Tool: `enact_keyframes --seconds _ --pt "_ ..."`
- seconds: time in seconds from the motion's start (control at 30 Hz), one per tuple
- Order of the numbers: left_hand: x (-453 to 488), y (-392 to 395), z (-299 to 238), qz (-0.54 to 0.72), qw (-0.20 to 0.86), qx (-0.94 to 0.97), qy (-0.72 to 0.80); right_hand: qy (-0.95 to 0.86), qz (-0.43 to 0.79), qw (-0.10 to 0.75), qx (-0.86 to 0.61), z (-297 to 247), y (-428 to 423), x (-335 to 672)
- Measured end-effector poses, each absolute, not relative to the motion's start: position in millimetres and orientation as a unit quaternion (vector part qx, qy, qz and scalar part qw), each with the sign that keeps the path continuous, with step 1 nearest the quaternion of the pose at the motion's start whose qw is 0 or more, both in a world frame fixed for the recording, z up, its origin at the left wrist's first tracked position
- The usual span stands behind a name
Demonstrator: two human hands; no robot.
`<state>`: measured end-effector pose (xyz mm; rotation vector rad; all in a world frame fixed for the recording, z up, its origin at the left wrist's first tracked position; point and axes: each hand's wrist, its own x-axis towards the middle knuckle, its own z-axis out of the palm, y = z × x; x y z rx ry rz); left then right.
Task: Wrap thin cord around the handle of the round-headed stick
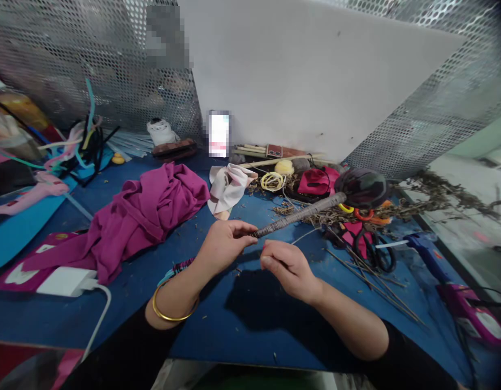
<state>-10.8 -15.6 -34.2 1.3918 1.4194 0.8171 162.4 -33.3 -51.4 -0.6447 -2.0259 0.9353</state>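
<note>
My left hand (228, 244) grips the near end of a stick (303, 214) wound closely with grey yarn. The stick slants up to the right and ends in a rounded head (362, 187) covered in dark cloth. Just right of that grip, my right hand (291, 271) is closed, thumb against curled fingers. A thin grey yarn strand (309, 234) runs from behind this hand toward the pile at the upper right; the pinch itself is partly hidden. Below both hands lies a dark shadow on the blue tabletop (250, 336).
Crumpled magenta cloth (153, 200) and a white charger (67, 281) lie left, beside a pink glue gun (34, 192). A pale cloth (229, 187) and a lit phone (219, 134) are behind. Right are scissors (382, 252), thin twigs (380, 287) and a blue glue gun (427, 254).
</note>
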Motion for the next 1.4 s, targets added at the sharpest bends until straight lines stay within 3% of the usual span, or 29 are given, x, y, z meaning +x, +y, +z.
enact_keyframes --seconds 0.2,0.4,0.53,0.77,1.07,1.4 --pt "-7.2 -18.4 -40.9 0.319 0.356 0.642 0.599 -0.883 0.179 0.349 -0.258 -49.4 -39.6 160.9" --pt "-7.3 -20.1 -47.3 0.294 0.306 0.680 0.598 -0.895 0.135 0.340 -0.255 -46.5 -42.8 159.6" --pt "-6.6 -20.8 -46.5 0.268 0.299 0.692 0.600 -0.888 0.165 0.347 -0.253 -45.1 -41.8 160.0" --pt "-2.8 -24.1 -42.8 0.205 0.290 0.722 0.594 -0.792 0.321 0.416 -0.310 -38.9 -28.1 174.5" --pt "-0.3 -24.1 -41.3 0.159 0.262 0.741 0.598 -0.796 0.220 0.429 -0.366 -41.0 -13.5 186.1" --pt "0.1 -25.9 -41.4 0.158 0.226 0.759 0.590 -0.698 0.379 0.451 -0.407 -54.6 -10.2 180.4"
